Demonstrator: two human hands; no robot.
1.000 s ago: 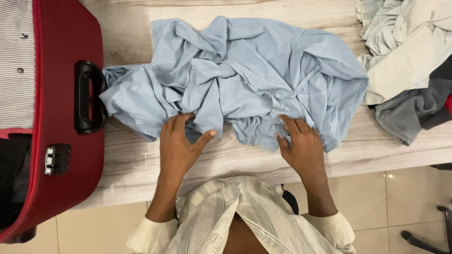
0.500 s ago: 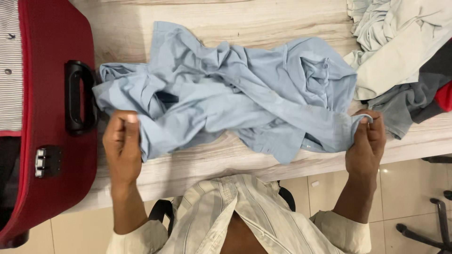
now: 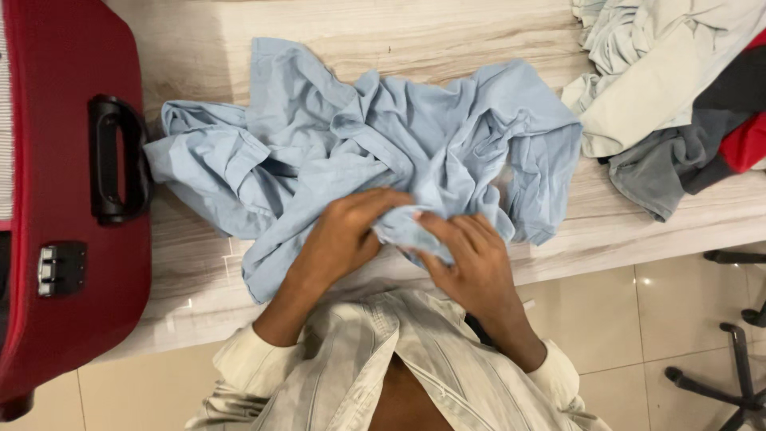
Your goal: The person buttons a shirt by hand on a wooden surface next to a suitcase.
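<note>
Blue shirt [image 3: 375, 152] lies crumpled on the wooden surface [image 3: 447, 36]. Left hand [image 3: 343, 235] and right hand [image 3: 471, 259] pinch its near edge together, I think. Each grip looks clenched on cloth. Next it needs spreading flat.

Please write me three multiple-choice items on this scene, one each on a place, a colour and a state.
1. Where is the red suitcase?
A. At the table's left end
B. On the floor under the table
C. On top of the clothes pile

2. What colour is the shirt under the hands?
A. White
B. Light blue
C. Dark green

3. How does the shirt lie?
A. Neatly folded
B. On a hanger
C. Crumpled, with both hands gripping its near edge

Answers:
1 A: it lies on the table, left of the shirt.
2 B: the fabric is pale blue all over.
3 C: the left hand and the right hand meet on bunched cloth.
</note>
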